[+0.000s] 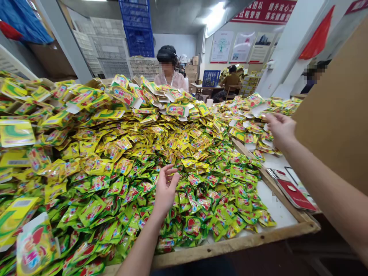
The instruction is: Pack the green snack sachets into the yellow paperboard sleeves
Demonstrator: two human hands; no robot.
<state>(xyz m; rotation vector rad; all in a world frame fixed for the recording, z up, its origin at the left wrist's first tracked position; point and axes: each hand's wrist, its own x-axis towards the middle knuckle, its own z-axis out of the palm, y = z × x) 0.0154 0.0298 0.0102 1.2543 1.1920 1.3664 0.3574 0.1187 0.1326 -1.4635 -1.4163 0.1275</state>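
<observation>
My left hand (167, 188) hovers over a heap of small green sachets (192, 226) with watermelon pictures, its fingers loosely bent and apart, with nothing seen between them. At the right, my right hand (281, 128) has its fingertips pinched at the white end flap of a small yellow-green carton (254, 100). That carton tilts up above other cartons (240, 134) on the right side of the table. Yellow sachets (172, 143) lie beyond the green ones.
Cartons (123, 94) are piled along the back and left. A wooden rail (238, 243) edges the table, with a red phone-like object (296, 193) at its right. A large cardboard sheet (336, 111) stands right. A person (169, 78) sits opposite; blue crates (138, 30) stand behind.
</observation>
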